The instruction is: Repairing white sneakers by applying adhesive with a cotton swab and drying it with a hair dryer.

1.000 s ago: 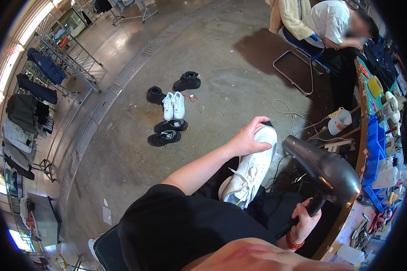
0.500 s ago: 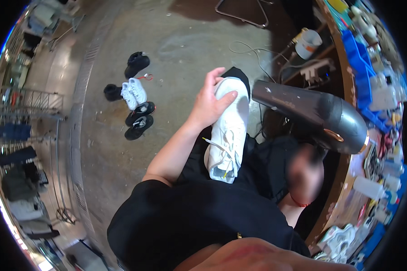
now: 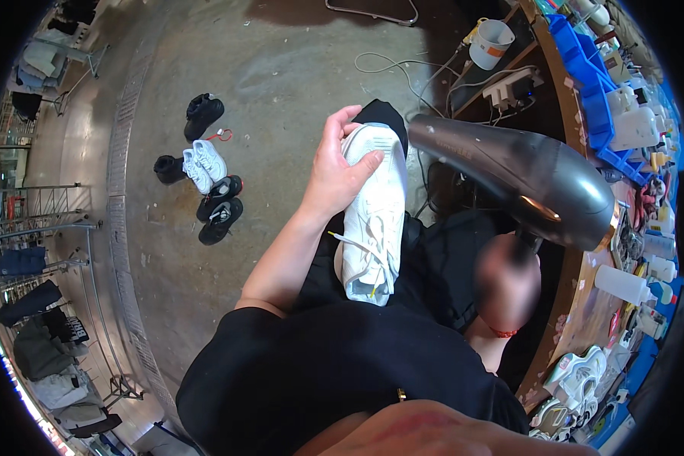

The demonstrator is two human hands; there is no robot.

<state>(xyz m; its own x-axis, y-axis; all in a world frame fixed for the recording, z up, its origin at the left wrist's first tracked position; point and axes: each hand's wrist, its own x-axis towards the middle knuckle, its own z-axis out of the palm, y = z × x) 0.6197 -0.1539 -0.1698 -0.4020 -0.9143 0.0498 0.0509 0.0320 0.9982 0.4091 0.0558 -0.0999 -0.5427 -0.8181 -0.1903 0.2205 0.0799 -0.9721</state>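
Note:
A white lace-up sneaker (image 3: 375, 209) lies lengthwise over my lap, its toe pointing away from me and its loose laces toward my body. My left hand (image 3: 340, 171) is closed around the toe end, thumb on top and fingers along the left side. To the right, my right hand (image 3: 507, 285) is smeared by a blur but wraps the handle of a dark grey hair dryer (image 3: 509, 171). The dryer's nozzle faces the right side of the toe, with a small gap between them. Something black (image 3: 381, 114) shows just beyond the toe.
Several black and white shoes (image 3: 205, 166) stand on the concrete floor at left. A workbench (image 3: 566, 323) along my right carries bottles, blue bins (image 3: 585, 61) and more sneakers (image 3: 577, 380). A power strip (image 3: 509, 90), cables and a white bucket (image 3: 492, 44) are at far right. Clothing racks line the left.
The view has shifted, so the floor shoes and bench sit a little differently. The dryer tilts slightly more, its nozzle now higher beside the toe. Both hands keep their hold.

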